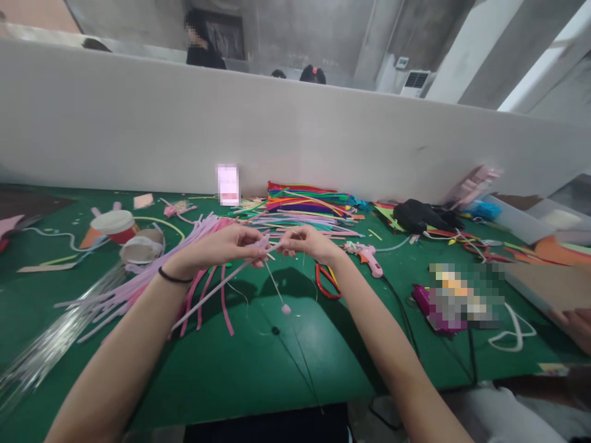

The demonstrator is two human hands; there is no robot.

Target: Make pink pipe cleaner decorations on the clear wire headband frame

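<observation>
Both my hands are raised over the middle of the green table, close together. The fingers of my left hand (237, 245) pinch a lilac pipe cleaner (215, 288), whose long end slants down to the left. My right hand (305, 243) has its fingertips closed on the same pipe cleaner, near the left fingers. Below the hands hangs a thin stem (275, 282) with a small lilac ball (286, 309) at its lower end. Fine clear thread or wire loops around the hands. Fingers partly hide the pipe cleaner's worked end.
Lilac and pink pipe cleaners (111, 301) lie at left beside silvery strips (55, 344) and a paper cup (115, 226). Colourful pipe cleaners (307, 203) are piled behind. Red-handled pliers (327, 283) and a pink glue gun (370, 258) with a cord lie right. A white partition (295, 135) borders the table (258, 381).
</observation>
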